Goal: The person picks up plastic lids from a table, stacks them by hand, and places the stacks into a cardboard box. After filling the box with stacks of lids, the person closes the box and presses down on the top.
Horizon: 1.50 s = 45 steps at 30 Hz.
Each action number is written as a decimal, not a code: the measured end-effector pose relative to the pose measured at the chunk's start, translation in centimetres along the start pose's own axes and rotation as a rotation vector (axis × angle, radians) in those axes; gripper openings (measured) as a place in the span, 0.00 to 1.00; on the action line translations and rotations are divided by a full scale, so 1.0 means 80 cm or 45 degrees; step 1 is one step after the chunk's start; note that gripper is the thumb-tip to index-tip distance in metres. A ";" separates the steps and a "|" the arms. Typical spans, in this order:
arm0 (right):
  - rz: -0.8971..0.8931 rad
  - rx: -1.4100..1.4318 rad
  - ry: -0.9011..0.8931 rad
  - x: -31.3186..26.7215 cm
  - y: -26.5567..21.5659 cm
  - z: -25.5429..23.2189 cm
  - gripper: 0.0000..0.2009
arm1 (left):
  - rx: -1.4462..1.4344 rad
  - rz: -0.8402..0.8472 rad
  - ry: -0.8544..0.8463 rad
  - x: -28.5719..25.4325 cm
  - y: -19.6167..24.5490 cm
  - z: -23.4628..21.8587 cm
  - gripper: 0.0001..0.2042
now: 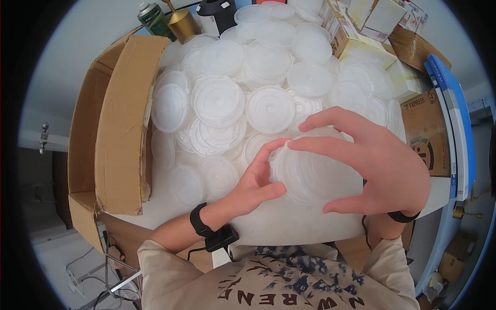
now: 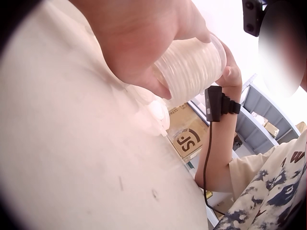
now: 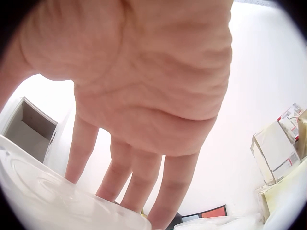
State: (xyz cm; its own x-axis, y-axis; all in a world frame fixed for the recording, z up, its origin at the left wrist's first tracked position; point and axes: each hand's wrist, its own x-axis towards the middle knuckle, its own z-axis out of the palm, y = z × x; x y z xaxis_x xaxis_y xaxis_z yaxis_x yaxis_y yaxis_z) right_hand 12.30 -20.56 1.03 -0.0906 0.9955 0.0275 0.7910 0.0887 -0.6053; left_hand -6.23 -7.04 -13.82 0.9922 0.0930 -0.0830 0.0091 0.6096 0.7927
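A stack of round, translucent plastic lids (image 1: 312, 175) is held sideways over the near part of the white table (image 1: 289, 225). My left hand (image 1: 253, 186) grips its left end, thumb on the near side and fingers on the far side. In the left wrist view the many rims of the lid stack (image 2: 189, 69) line up closely. My right hand (image 1: 385, 160) arches over the right end with fingers spread. The right wrist view shows that palm (image 3: 144, 72) facing the end lid (image 3: 53, 191), fingers extended past its edge.
Many loose lids (image 1: 217, 101) cover the table beyond my hands. A cardboard box (image 1: 121, 124) stands along the left side. At the right are an SF Express carton (image 1: 426, 132) and blue-and-white binders (image 1: 454, 129). A spray can (image 1: 155, 20) stands at the back left.
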 end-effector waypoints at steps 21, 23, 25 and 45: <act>-0.049 -0.050 -0.069 0.009 0.000 0.018 0.43 | 0.035 0.012 -0.010 0.000 -0.005 -0.003 0.40; -0.045 -0.036 -0.045 0.009 -0.001 0.020 0.42 | 0.022 0.008 -0.010 0.000 -0.004 -0.003 0.40; -0.049 -0.026 -0.046 0.010 -0.002 0.021 0.42 | -0.097 -0.040 -0.057 -0.001 -0.002 -0.003 0.42; 0.008 -0.032 -0.042 0.005 -0.019 0.024 0.40 | -0.237 -0.171 -0.042 -0.004 0.008 0.000 0.49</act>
State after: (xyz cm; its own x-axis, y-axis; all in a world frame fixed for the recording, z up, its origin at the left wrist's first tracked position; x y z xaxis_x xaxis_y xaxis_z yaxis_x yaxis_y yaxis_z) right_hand 9.93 -20.35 0.43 -0.1055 0.9944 -0.0027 0.8066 0.0840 -0.5851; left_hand -6.56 -6.65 -13.29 0.9871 -0.0229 -0.1582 0.1216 0.7497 0.6505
